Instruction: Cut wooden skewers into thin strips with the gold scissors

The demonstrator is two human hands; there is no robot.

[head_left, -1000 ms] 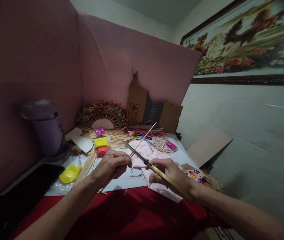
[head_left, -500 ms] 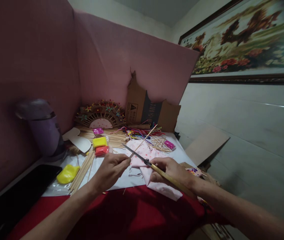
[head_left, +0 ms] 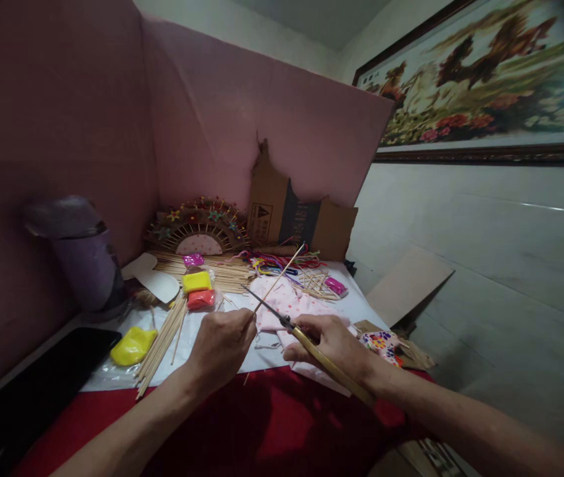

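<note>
My left hand (head_left: 220, 344) is closed in a pinch on a thin bamboo stick (head_left: 282, 275) that slants up and to the right. My right hand (head_left: 329, 344) is closed on a pair of scissors (head_left: 306, 344) with long brass-coloured handles. The dark blades point up and left and meet the stick just past my left fingertips. Both hands hover over a pink dotted cloth (head_left: 289, 301) on a white sheet (head_left: 202, 344) that covers a red tabletop (head_left: 262, 424).
A bundle of bamboo sticks (head_left: 160, 341), yellow clay (head_left: 133, 344), yellow and red clay blocks (head_left: 197, 289), a fan-shaped stick craft (head_left: 197, 228), coloured cords (head_left: 275, 262) and a cardboard box (head_left: 292, 222) lie behind. A purple jug (head_left: 86, 255) and black phone (head_left: 38, 377) are left.
Both hands have drifted slightly left and down together, keeping hold of the stick and scissors. The view has shifted a little.
</note>
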